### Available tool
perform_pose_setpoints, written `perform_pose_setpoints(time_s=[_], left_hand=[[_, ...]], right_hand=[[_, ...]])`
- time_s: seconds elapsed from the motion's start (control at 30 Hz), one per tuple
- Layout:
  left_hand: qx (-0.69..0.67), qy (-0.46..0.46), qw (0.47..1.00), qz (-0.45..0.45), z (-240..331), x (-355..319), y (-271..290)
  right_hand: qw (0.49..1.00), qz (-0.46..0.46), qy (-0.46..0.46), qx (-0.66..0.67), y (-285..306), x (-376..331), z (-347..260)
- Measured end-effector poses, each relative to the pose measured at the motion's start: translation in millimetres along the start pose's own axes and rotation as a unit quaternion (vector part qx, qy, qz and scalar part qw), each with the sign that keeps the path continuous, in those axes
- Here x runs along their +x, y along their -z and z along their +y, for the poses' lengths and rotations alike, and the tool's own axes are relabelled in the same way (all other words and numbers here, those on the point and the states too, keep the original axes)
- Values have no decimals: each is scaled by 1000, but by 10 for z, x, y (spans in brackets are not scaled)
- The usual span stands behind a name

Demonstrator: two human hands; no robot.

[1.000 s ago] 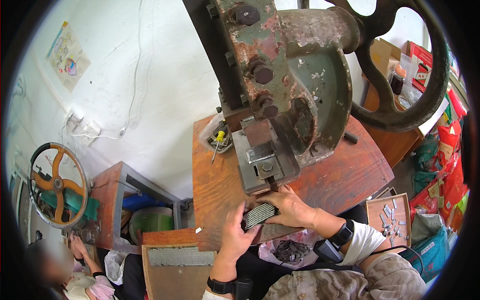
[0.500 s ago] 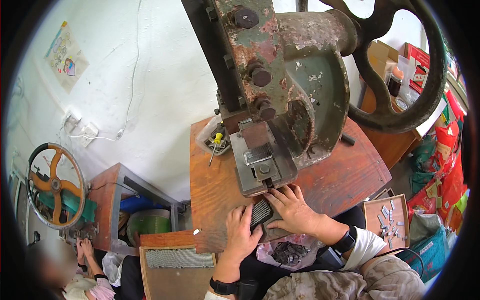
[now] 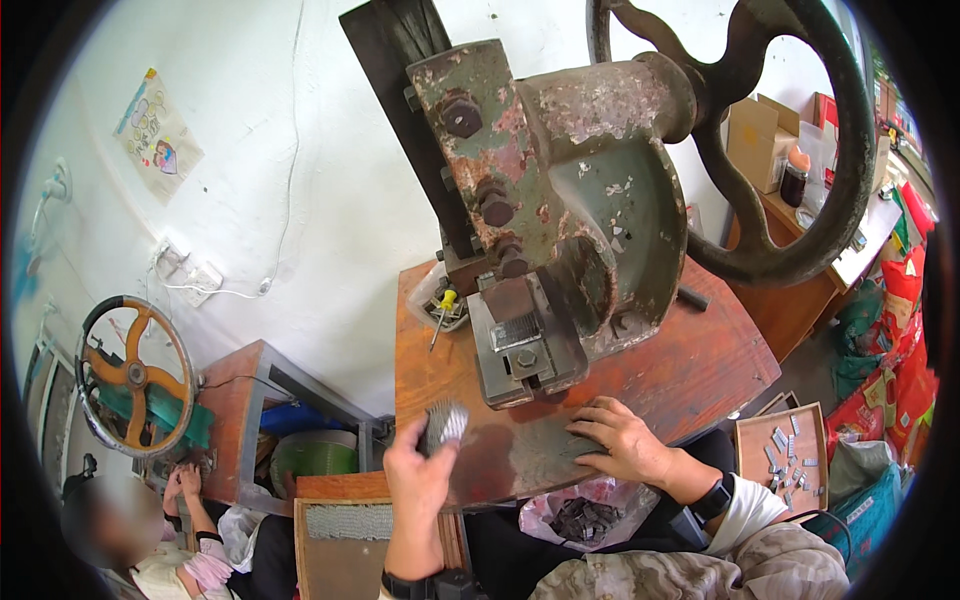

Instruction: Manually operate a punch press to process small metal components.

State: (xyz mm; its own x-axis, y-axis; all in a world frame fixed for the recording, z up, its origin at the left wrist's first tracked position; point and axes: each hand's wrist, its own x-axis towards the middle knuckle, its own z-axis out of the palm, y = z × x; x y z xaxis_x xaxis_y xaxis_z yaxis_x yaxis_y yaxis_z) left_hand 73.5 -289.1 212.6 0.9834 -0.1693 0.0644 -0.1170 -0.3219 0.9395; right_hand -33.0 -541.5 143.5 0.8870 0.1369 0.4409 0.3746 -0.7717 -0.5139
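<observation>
My left hand (image 3: 415, 478) is lifted at the table's left front, its fingers and thumb closed round a bundle of small grey metal strips (image 3: 444, 428). My right hand (image 3: 622, 443) lies low over the wooden table (image 3: 690, 345) with fingers stretched and apart, nothing visible in it. Between the hands is a dark, worn patch of tabletop. Just beyond them stands a hand press (image 3: 560, 200) with chipped green paint. A ribbed metal piece (image 3: 517, 329) sits in the press's bolted die block (image 3: 530, 362).
A plastic tub (image 3: 437, 297) and yellow-handled screwdriver (image 3: 443, 312) lie left of the press. A bag of dark metal pieces (image 3: 585, 520) rests below the table edge. A wooden tray (image 3: 345, 565) holds rows of strips; another tray (image 3: 780, 450) stands right. A co-worker's hands (image 3: 182, 483) are far left.
My left hand has lifted the bundle of metal strips off the tabletop and moved left. My right hand has drawn away to the right and spread its fingers. The view has shifted slightly.
</observation>
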Motion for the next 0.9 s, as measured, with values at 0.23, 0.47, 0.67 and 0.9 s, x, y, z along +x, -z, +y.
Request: perform_pose_setpoints(time_s=[0.23, 0.47, 0.67, 0.9], left_hand=[[146, -160, 974, 68, 482, 771, -855], [176, -178, 967, 56, 611, 840, -1123], [28, -104, 991, -75, 314, 1134, -815], [117, -195, 973, -41, 125, 1197, -904]], right_hand=[[999, 14, 40, -35, -13, 9, -56], [998, 15, 37, -55, -17, -24, -35], [998, 40, 38, -30, 36, 31, -56], [973, 227, 44, -6, 297, 813, 16]])
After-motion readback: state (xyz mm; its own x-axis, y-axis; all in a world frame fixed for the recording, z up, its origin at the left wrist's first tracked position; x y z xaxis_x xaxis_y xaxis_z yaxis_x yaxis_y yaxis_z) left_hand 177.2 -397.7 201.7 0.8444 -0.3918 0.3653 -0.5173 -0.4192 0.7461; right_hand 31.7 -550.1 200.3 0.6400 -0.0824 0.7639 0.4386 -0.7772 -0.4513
